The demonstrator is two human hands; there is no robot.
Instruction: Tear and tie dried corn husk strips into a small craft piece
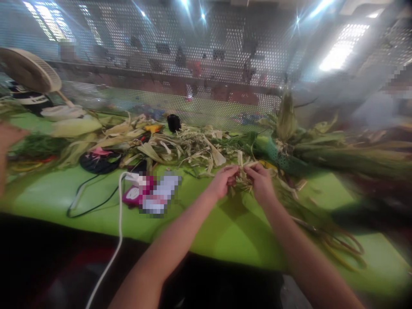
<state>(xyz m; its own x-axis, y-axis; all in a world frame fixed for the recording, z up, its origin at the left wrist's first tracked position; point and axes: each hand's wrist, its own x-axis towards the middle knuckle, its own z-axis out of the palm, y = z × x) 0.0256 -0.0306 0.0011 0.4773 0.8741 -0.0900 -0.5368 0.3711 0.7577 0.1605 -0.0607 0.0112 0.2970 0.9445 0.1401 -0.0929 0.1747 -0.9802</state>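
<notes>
My left hand and my right hand meet over the green table, both closed on a small bundle of dry corn husk strips. The fingers pinch the pale strips from either side, just in front of a long heap of husks. The picture is blurred, so I cannot make out the finer shape of the bundle.
Corn plants with green leaves lie at the right. A white cable, a black cord, a pink object and a black pouch lie left of my hands. A white fan stands far left; perforated screen behind.
</notes>
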